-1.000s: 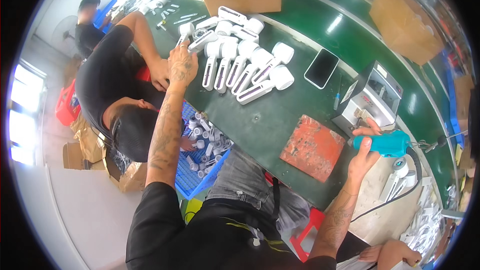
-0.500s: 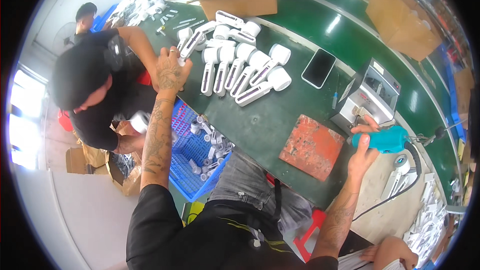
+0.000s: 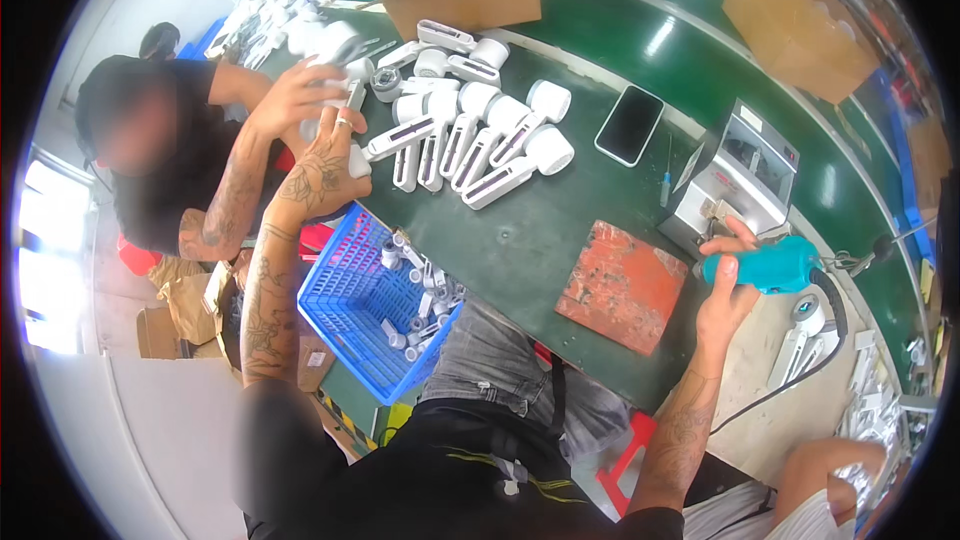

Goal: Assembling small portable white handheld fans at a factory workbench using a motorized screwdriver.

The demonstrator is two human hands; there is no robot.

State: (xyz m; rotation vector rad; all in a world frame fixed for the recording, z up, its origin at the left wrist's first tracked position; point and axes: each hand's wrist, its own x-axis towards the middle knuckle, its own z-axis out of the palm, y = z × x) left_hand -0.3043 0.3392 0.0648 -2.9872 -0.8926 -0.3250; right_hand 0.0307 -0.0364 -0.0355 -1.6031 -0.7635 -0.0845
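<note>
My left hand (image 3: 318,168) is closed around a white handled part (image 3: 358,160) at the bench's left edge; most of that part is hidden by my fingers. Close beside it, a co-worker's hand (image 3: 298,98) overlaps the same spot. White handled pieces with round heads (image 3: 498,172), shaped like hand showers with slotted handles, lie in a cluster to the right of my left hand. My right hand (image 3: 730,285) grips a turquoise corded electric screwdriver (image 3: 765,268), held level in front of a grey metal box-shaped machine (image 3: 735,185).
A reddish worn plate (image 3: 625,285) and a phone (image 3: 630,125) lie on the green bench. Below its left edge, a blue basket (image 3: 330,305) holds small white-grey parts. A cardboard box (image 3: 460,5) stands at the back. The screwdriver's black cord (image 3: 800,375) loops down at right.
My left hand has moved down and slightly left, away from the cluster. The co-worker's hand has come up next to it. My right hand and the screwdriver have hardly moved.
</note>
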